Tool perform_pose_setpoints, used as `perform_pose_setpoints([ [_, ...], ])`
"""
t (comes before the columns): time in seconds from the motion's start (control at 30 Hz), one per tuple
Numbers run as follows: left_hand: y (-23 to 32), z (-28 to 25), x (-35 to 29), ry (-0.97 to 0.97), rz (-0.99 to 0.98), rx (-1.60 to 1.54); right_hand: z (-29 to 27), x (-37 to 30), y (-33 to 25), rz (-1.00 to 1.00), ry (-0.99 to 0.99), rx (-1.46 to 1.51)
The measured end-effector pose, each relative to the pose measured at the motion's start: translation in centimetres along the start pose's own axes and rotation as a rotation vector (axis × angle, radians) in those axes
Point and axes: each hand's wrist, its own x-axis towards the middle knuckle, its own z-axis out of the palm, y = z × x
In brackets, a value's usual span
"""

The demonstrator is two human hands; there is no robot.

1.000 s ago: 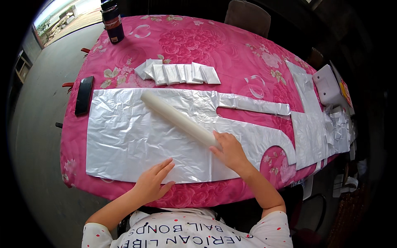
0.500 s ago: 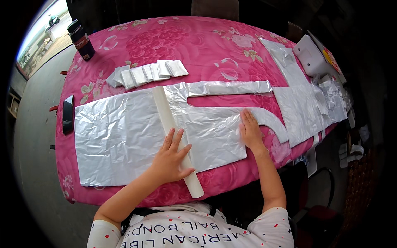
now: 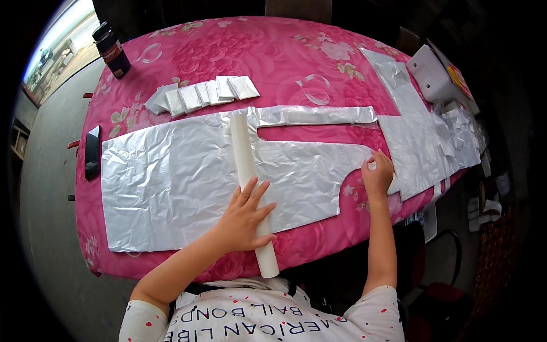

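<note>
A thin silvery-white plastic apron (image 3: 176,188) with long straps lies spread and wrinkled on the table in front of me. Across its middle rests a white tube (image 3: 244,151), its near end jutting past the table's front edge. My left hand (image 3: 242,219) lies over the tube with fingers spread, pressing on its near half. At the apron's right side, my right hand (image 3: 377,174) has thumb and fingers pinched together on the nearer strap. Another strap (image 3: 319,115) stretches to the right, farther away from me.
Flat folded silvery packets (image 3: 194,97) overlap in a row beyond the apron. More plastic sheets (image 3: 419,151) lie at the right, near a white container (image 3: 433,74). A black phone-like object (image 3: 92,154) and a dark bottle (image 3: 113,54) are on the left. The tablecloth (image 3: 256,54) is pink and floral.
The tube's far end has shifted right, and my left hand has moved slightly right with it. My right hand went from lying flat on the apron to pinching the strap farther right.
</note>
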Motion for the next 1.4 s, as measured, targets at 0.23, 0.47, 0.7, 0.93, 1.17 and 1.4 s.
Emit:
perform_pose_setpoints([
  [0.23,0.2,-0.5,-0.3,0.056,-0.041,-0.220,-4.3,-1.9,-16.0,0.401,-0.526,1.019],
  [0.47,-4.3,-5.4,-4.7,0.026,-0.752,-1.304,-7.5,-6.7,-24.6,-0.285,-0.985,1.207],
  [0.7,-15.2,-13.5,-16.5,0.100,-1.020,-0.741,-10.0,-9.7,-23.5,-0.171,-0.625,0.548],
  [0.93,-12.4,-14.5,-15.0,0.330,-0.590,0.401,-9.8,-12.0,-22.3,0.204,-1.145,0.419],
  [1.17,-4.5,-3.3,-4.0,0.337,-0.148,-0.160,-10.2,-11.9,-21.3,0.281,-1.187,0.500],
  [1.4,-2.7,2.1,-1.7,0.242,-0.167,0.004,-10.5,-11.4,-20.9,0.313,-1.326,0.551],
])
